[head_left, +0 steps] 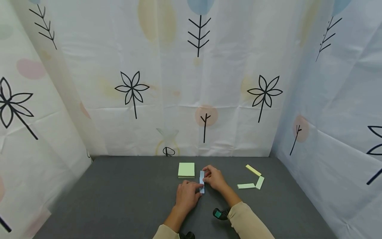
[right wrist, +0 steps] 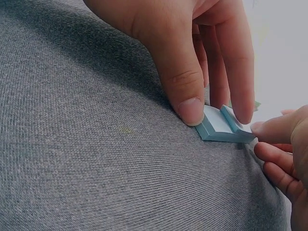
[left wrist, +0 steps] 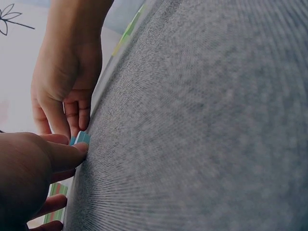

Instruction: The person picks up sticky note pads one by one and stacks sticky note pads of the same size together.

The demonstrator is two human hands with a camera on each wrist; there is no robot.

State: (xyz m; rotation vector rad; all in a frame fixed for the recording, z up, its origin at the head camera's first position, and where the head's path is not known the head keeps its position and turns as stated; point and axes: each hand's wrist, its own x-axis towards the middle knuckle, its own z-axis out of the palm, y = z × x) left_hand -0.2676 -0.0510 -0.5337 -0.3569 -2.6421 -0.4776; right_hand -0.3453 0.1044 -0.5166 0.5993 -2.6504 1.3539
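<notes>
Two narrow blue sticky note pads (head_left: 202, 182) lie on the grey table, overlapping with one partly on top of the other; the step between them shows in the right wrist view on the blue pads (right wrist: 220, 122). My left hand (head_left: 188, 195) pinches the near end between thumb and index finger, its other fingers spread. From the right side, my right hand (head_left: 215, 177) holds the pads with its thumb against an edge and a fingertip on the upper one. Beside them, to the left, sits a square light green sticky note pad (head_left: 186, 170).
Right of my hands lie three slim pads: a yellow strip (head_left: 253, 170), a pale green strip (head_left: 260, 182) and another pale green strip (head_left: 246, 186), arranged end to end in an angled line. Patterned white curtains (head_left: 167, 83) border the table (head_left: 134, 196) at the back and sides.
</notes>
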